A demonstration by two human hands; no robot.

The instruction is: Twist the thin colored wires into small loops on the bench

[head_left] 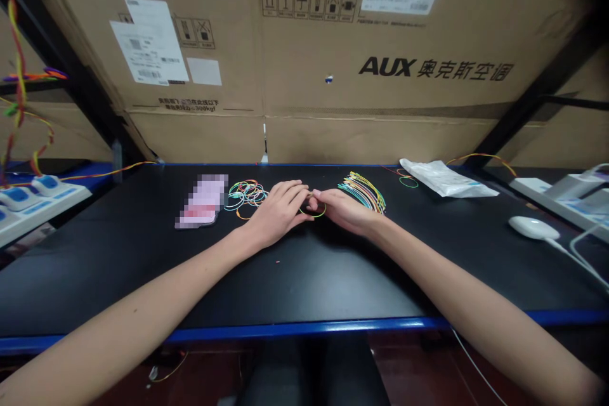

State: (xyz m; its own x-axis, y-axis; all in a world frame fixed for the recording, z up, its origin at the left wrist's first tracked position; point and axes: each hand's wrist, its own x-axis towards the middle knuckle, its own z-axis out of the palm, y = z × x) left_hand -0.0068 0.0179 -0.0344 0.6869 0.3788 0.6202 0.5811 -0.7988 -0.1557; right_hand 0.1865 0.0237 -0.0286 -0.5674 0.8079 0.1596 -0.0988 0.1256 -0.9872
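Observation:
A thin yellow-green wire (321, 213) bends in a small loop between my two hands above the black tabletop. My left hand (278, 210) is closed at the loop's left side, its fingers bent over and its thumb below. On the other side my right hand (343, 208) pinches the wire between thumb and forefinger; the wire's ends are hidden by the fingers. Just left of my left hand lies a loose tangle of coloured wires (246, 194). Behind my right hand is a bundle of straighter coloured wires (364, 190), laid side by side.
A blurred pink phone-like object (203, 200) lies at left. Power strips (45, 200) stand at the left and right edges. A white plastic packet (445, 177) and a white mouse-like device (533, 227) with a cable lie at right. Large cardboard (309, 95) closes off the back.

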